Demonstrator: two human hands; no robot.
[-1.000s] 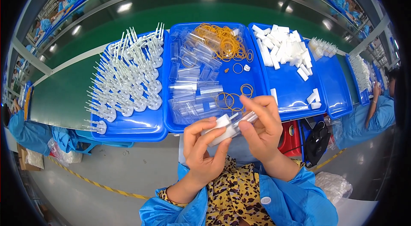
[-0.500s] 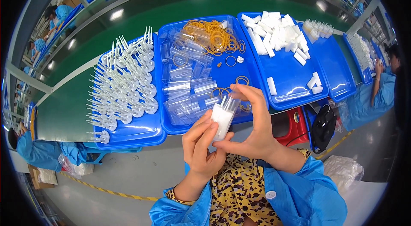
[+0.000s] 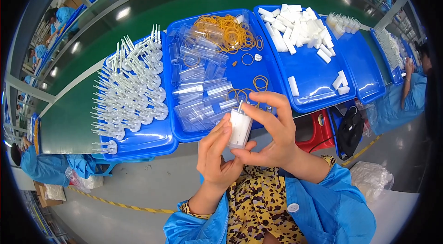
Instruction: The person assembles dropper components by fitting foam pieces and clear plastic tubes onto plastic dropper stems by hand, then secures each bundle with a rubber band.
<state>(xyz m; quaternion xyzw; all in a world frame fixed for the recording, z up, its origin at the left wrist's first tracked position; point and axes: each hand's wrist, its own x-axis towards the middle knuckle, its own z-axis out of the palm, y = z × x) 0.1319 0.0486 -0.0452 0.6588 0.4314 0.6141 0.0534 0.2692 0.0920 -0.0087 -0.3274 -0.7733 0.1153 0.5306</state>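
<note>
A white block in a clear plastic sleeve (image 3: 240, 129) stands slightly tilted between my hands, above the front edge of the trays. A thin, pale stem (image 3: 240, 106) sticks up from its top. My left hand (image 3: 214, 157) grips the sleeve from the left, its fingers pressed along that side. From the right, my right hand (image 3: 277, 135) holds it too: the thumb is at the bottom end, and the index finger reaches the top beside the stem. Behind them, a blue tray (image 3: 247, 75) carries clear sleeves (image 3: 190, 74) and orange rubber bands (image 3: 230, 35).
On the left, a blue tray (image 3: 140, 144) bears many white stemmed pieces (image 3: 131, 87). To the right lies a tray (image 3: 307, 82) of white blocks (image 3: 300, 27). A red stool (image 3: 318, 135) and black bag (image 3: 348, 131) are below it. A co-worker (image 3: 406, 98) sits at far right.
The clear sleeve that stood above the white block's top now sits lower around it. My right index finger has come down to the stem. The view has shifted slightly.
</note>
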